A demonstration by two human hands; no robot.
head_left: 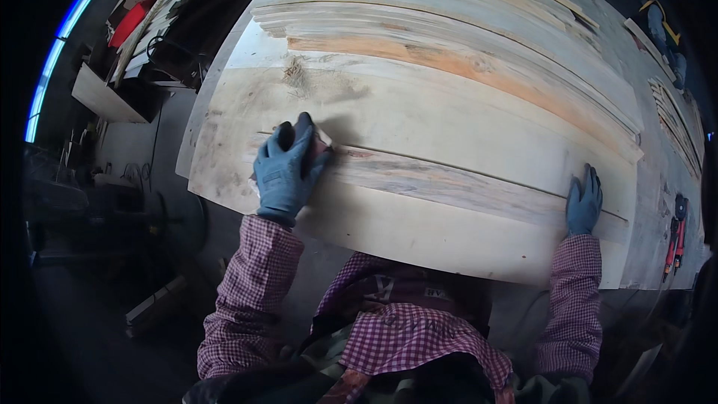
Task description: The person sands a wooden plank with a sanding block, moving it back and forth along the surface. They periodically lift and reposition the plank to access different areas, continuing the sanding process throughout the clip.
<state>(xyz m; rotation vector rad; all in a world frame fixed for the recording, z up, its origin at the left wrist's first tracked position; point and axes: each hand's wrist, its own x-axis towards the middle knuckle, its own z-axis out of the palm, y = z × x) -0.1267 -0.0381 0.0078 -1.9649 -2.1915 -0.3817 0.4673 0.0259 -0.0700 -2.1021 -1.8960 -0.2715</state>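
Observation:
A long pale wooden board (441, 183) with grey and reddish streaks lies across the worktable in front of me. My left hand (284, 172), in a blue-grey glove, is closed around a small reddish sanding block (320, 147) at the board's left end. Its fingers cover most of the block. At the board's right end rests my right hand (584, 200), gloved alike, its fingers stretched out and pressed flat on the wood. A thin dark line runs along the board's far edge.
Beyond the board, many planks (434, 30) lie stacked across the table. A little heap of wood dust (295, 72) sits on the plywood tabletop (389, 236). Red-handled pliers (675, 238) and thin strips (673, 123) lie at the right. A person (662, 34) shows at far right.

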